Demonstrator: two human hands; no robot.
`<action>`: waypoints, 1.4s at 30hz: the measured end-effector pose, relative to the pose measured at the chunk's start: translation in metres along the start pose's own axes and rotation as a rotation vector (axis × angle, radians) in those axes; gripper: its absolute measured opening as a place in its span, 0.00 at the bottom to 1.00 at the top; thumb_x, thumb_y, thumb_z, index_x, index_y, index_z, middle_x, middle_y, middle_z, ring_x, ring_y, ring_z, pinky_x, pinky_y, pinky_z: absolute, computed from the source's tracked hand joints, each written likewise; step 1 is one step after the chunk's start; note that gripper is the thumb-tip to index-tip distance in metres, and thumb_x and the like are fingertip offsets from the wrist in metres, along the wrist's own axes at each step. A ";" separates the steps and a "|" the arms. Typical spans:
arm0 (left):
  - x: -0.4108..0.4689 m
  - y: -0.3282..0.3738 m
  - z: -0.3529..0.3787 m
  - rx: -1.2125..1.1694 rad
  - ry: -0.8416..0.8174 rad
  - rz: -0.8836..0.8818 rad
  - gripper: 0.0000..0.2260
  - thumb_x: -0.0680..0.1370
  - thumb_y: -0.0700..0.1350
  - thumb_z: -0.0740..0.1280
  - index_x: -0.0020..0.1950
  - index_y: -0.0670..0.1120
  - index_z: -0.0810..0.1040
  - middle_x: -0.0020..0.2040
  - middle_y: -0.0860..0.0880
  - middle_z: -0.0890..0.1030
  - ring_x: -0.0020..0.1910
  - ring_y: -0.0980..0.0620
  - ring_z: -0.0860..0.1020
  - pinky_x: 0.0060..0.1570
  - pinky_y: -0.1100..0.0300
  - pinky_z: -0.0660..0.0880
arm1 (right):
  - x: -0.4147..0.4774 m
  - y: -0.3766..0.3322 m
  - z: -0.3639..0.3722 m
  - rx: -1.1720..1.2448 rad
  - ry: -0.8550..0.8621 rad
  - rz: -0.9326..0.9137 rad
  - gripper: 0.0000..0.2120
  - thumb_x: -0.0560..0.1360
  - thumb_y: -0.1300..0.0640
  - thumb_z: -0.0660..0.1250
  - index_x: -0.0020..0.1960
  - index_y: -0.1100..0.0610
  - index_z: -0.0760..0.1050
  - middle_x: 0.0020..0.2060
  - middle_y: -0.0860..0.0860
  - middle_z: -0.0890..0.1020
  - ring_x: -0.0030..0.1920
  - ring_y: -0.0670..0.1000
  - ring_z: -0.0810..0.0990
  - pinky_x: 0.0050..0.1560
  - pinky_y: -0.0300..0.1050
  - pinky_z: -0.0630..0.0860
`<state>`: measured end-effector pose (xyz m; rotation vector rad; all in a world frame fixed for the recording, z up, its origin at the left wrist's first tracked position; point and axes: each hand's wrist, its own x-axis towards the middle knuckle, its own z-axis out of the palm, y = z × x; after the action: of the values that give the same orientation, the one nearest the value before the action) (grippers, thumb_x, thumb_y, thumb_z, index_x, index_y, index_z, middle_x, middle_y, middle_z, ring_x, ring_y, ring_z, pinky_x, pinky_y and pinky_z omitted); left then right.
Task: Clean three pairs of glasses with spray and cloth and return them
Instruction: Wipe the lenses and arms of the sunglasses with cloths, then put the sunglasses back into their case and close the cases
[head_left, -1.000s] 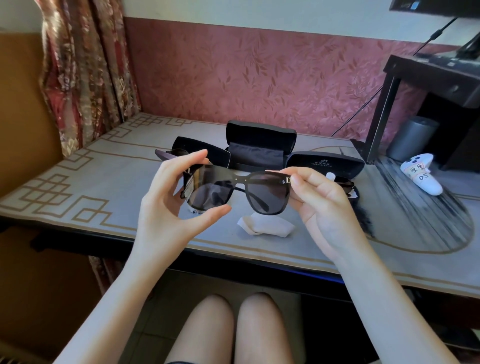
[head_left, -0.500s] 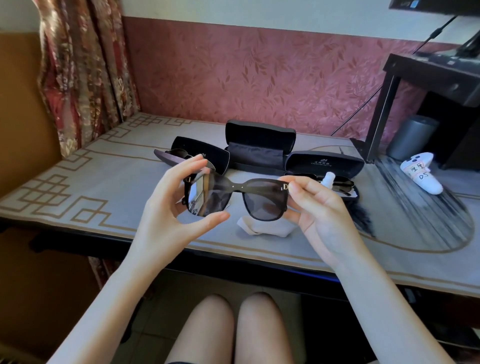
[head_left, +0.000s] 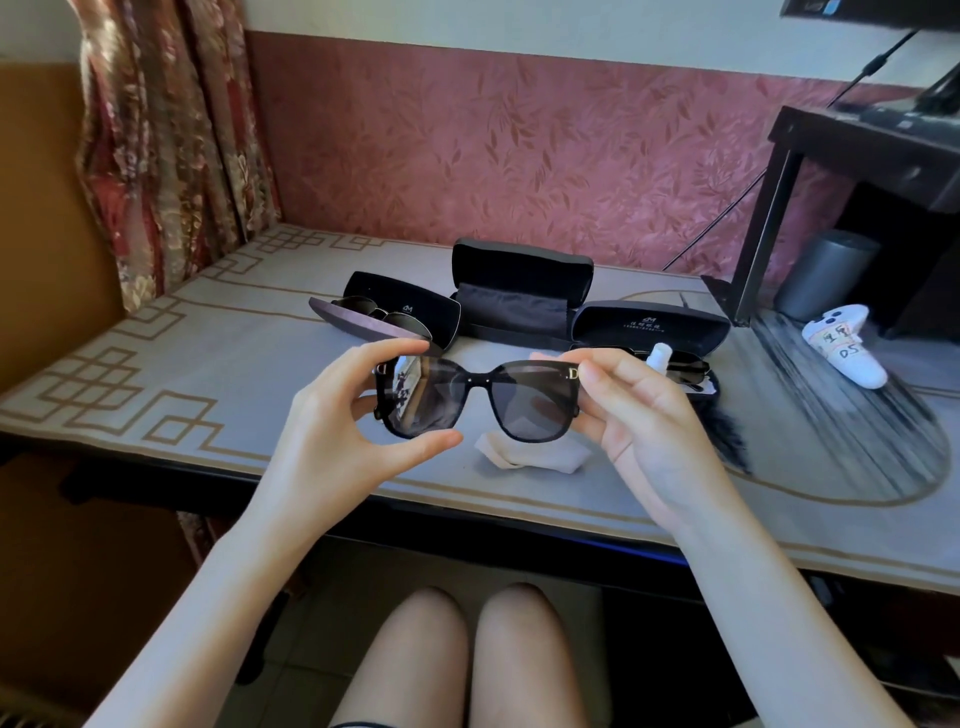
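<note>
I hold black sunglasses (head_left: 475, 397) up above the table's near edge, lenses facing me. My left hand (head_left: 332, 431) pinches the left lens edge between thumb and fingers. My right hand (head_left: 641, 415) pinches the right corner by the gold letter. Below them a crumpled white cloth (head_left: 530, 457) lies on the table. A small white spray bottle (head_left: 660, 356) peeks out behind my right hand. Three black cases stand open behind: the left case (head_left: 410, 309) holds glasses (head_left: 384, 317), the middle case (head_left: 519, 296) holds none, the right case (head_left: 649, 325) holds dark glasses (head_left: 685, 366).
The grey table (head_left: 208, 374) has a tan fret border. A white game controller (head_left: 841, 345) lies at the right, next to a grey cylinder (head_left: 826, 275) and a black stand (head_left: 769, 208). A patterned curtain (head_left: 166, 130) hangs at the left. My knees show below the table edge.
The sunglasses have turned from tilted to level and square to me, and both hands have shifted slightly right and up with them. The spray bottle has come into view behind my right hand.
</note>
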<state>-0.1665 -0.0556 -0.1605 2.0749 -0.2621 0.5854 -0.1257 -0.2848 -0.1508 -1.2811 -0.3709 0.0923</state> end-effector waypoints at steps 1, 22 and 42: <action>0.000 0.001 0.000 -0.005 0.003 0.010 0.29 0.63 0.54 0.77 0.62 0.57 0.75 0.58 0.68 0.75 0.58 0.68 0.74 0.53 0.79 0.67 | 0.000 0.000 0.000 0.005 0.000 0.007 0.10 0.76 0.58 0.61 0.52 0.61 0.77 0.58 0.60 0.82 0.54 0.56 0.82 0.51 0.45 0.78; 0.041 -0.005 0.028 0.045 0.053 0.106 0.28 0.66 0.50 0.79 0.64 0.50 0.76 0.57 0.55 0.79 0.57 0.66 0.74 0.57 0.74 0.68 | 0.059 -0.047 0.015 -0.976 -0.230 -0.100 0.04 0.72 0.58 0.73 0.46 0.50 0.82 0.46 0.45 0.85 0.51 0.42 0.81 0.60 0.42 0.75; 0.102 -0.069 0.032 0.228 0.021 0.043 0.31 0.70 0.48 0.76 0.72 0.50 0.70 0.66 0.51 0.73 0.68 0.53 0.68 0.66 0.63 0.61 | 0.175 -0.012 -0.006 -1.246 0.080 -0.052 0.05 0.75 0.62 0.68 0.46 0.52 0.77 0.49 0.52 0.81 0.52 0.52 0.79 0.55 0.50 0.77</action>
<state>-0.0405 -0.0404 -0.1744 2.2853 -0.2374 0.6903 0.0382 -0.2461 -0.1025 -2.4899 -0.3974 -0.2846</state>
